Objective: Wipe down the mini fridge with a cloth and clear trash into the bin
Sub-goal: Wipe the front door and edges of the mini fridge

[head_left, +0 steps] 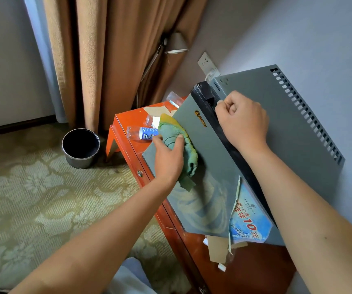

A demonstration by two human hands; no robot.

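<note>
Hotel-room corner with patterned green carpet (33, 198), tan curtains (107, 60) and a grey wall. An orange-red cabinet (128, 122) stands against the wall and carries the grey mini fridge (276, 115), whose door (209, 166) faces up toward the camera. Left hand (167, 158): fingers curled over a bunched green and yellow cloth (181, 141), pressing it against the door face. Pale curved smear marks lie on the door just below this hand. Right hand (241, 122): closed into a fist, gripping the black top edge strip (206, 96) of the door, to the right of and slightly above the cloth hand. Near the right forearm, a blue printed sticker (249, 219) sits at the door's lower corner, partly peeling. Beyond the left hand's fingertips, clear plastic bottles lie on the cabinet top; one with a blue label (143, 133) lies just beside the cloth. Paper scraps (217, 249) lie on the cabinet beneath the sticker. Well to the left of the left hand, a round black bin (80, 148) stands on the carpet beside the curtain. A wall socket (208, 62) with a white plug sits above the right hand.
</note>
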